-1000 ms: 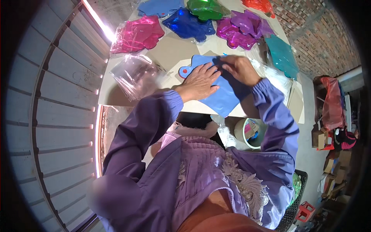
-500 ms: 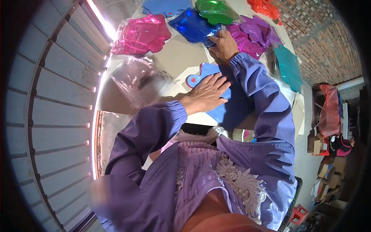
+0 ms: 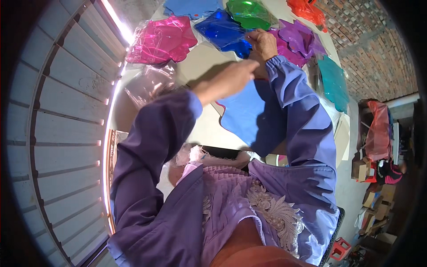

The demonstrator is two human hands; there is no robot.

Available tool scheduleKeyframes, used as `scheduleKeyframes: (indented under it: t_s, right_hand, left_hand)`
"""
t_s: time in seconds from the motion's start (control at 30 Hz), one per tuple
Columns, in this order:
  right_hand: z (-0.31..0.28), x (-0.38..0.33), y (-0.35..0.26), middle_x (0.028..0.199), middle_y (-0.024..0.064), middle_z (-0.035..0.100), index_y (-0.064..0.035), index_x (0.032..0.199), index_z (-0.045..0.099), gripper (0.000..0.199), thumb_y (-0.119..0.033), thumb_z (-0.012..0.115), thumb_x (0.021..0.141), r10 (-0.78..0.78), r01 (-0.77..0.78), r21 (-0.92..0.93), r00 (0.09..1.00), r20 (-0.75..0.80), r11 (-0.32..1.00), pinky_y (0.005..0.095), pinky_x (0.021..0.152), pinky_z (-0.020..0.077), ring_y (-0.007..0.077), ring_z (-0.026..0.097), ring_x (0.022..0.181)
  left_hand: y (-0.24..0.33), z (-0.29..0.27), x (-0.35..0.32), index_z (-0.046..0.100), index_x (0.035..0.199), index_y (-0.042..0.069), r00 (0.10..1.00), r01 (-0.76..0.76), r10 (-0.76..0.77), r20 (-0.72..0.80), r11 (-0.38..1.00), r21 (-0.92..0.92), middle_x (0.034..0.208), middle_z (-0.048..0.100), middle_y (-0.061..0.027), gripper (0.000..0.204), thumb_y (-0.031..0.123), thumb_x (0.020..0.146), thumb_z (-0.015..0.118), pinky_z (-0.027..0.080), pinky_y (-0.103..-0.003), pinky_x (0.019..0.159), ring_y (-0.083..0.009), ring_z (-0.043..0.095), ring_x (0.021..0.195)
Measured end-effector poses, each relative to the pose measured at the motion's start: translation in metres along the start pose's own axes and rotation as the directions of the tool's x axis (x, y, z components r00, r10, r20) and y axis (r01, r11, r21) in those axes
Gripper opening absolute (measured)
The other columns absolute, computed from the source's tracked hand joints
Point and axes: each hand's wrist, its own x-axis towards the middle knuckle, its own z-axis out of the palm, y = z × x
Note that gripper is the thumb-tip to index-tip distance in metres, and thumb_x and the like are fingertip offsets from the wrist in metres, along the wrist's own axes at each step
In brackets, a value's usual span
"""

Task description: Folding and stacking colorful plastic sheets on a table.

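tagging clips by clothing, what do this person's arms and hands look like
Both arms are covered to the wrist in loose purple long sleeves; the left sleeve looks darker, the right sleeve a bluer, lighter shade. The cuffs are gathered. The left hand and right hand are bare: no gloves, and no rings or watch can be made out.

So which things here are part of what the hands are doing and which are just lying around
In use:
right hand
dark blue packet
left hand
light blue sheet

Lying about:
pink packet
green packet
teal packet
red bag
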Motion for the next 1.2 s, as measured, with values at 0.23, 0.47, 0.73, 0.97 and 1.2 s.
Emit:
scheduleKeyframes:
  t_s: [0.23, 0.47, 0.73, 0.97, 1.2]
  right_hand:
    - [-0.017, -0.017, -0.03, 0.092, 0.0121, 0.066, -0.0092, 0.094, 0.072, 0.018, -0.016, 0.07, 0.078, 0.164, -0.141, 0.187, 0.98, -0.113, 0.972, 0.043, 0.071, 0.0518, 0.0312, 0.065, 0.082]
    - [0.005, -0.038, -0.003, 0.1, 0.0122, 0.068, -0.0063, 0.098, 0.072, 0.022, -0.008, 0.072, 0.076, -0.292, 0.295, -0.025, 0.951, 0.102, 0.955, 0.039, 0.078, 0.051, 0.0301, 0.064, 0.086]
    - [0.016, -0.023, -0.001, 0.081, 0.0145, 0.069, -0.0055, 0.085, 0.074, 0.01, -0.007, 0.072, 0.075, -0.005, -0.012, 0.141, 0.993, 0.12, 0.99, 0.0358, 0.072, 0.053, 0.0293, 0.066, 0.079]
    - [0.023, -0.01, 0.025, 0.072, 0.0144, 0.068, -0.0024, 0.081, 0.072, 0.007, -0.006, 0.073, 0.075, 0.175, -0.269, 0.458, 0.956, 0.237, 0.848, 0.032, 0.065, 0.0514, 0.0211, 0.065, 0.063]
    - [0.03, -0.003, 0.028, 0.07, 0.0116, 0.068, -0.0024, 0.079, 0.072, 0.007, -0.007, 0.074, 0.075, 0.276, -0.332, 0.32, 0.938, 0.208, 0.887, 0.0315, 0.063, 0.0502, 0.0173, 0.064, 0.062]
  left_hand:
    - [-0.074, -0.037, 0.042, 0.039, 0.139, -0.002, 0.973, 0.078, -0.035, -0.229, 0.98, 0.183, 0.144, 0.039, -0.0228, 0.049, 0.015, 0.094, 0.049, 0.03, -0.038, 0.112, -0.0342, 0.036, 0.136]
    - [-0.074, -0.045, 0.039, 0.035, 0.142, -0.002, 0.961, 0.111, -0.079, -0.267, 0.988, 0.108, 0.147, 0.036, -0.022, 0.053, 0.017, 0.094, 0.049, 0.028, -0.037, 0.113, -0.0327, 0.034, 0.138]
    - [-0.069, -0.044, 0.027, 0.039, 0.14, 0.002, 0.946, 0.074, -0.027, -0.322, 0.989, 0.132, 0.145, 0.039, -0.0205, 0.05, 0.014, 0.094, 0.049, 0.032, -0.037, 0.11, -0.0322, 0.038, 0.135]
    - [-0.046, -0.045, 0.014, 0.052, 0.129, 0.003, 0.916, 0.122, -0.088, -0.391, 0.99, 0.065, 0.133, 0.052, -0.018, 0.038, 0.008, 0.092, 0.048, 0.045, -0.038, 0.097, -0.0316, 0.056, 0.117]
    - [-0.045, -0.017, 0.015, 0.06, 0.112, 0.0, 0.945, -0.043, 0.087, -0.315, 0.989, 0.144, 0.121, 0.059, -0.0166, 0.026, 0.006, 0.088, 0.053, 0.047, -0.041, 0.093, -0.0326, 0.06, 0.108]
